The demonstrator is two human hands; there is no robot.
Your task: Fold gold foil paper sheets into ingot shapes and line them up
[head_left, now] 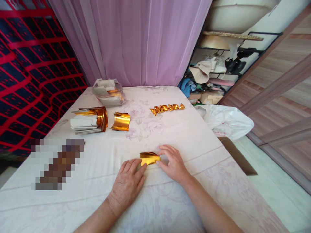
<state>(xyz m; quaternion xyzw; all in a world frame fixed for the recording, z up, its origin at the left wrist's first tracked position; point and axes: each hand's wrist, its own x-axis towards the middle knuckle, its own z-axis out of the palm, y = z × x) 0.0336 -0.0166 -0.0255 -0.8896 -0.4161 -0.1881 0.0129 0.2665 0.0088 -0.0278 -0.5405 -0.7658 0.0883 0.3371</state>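
**Gold foil folded on a cloth-covered table**

A table under a pale, flower-printed cloth (184,136) stands before a lilac curtain (136,42), with a cluttered black metal shelf rack (218,64) off to one side. Near the front edge, a small curled sheet of shiny gold foil paper (148,158) lies between the two hands. The left hand (127,184) rests flat on the cloth, fingers held close together, their tips touching the sheet's near-left corner. The right hand (173,165) presses down beside the sheet's other end, fingers bent and close together, tips against the foil's edge.

Well beyond the fingertips, a row of small twisted gold foil pieces (167,108) lies finished, about seven by count. Farther off past the left hand's fingers sit a loose curled gold sheet (120,121), a stack of white-backed gold foil sheets (88,121) and a clear plastic bag of more sheets (109,92). By that showing, a few pieces are done and a large supply remains unworked; the sheet in hand looks only partly folded.
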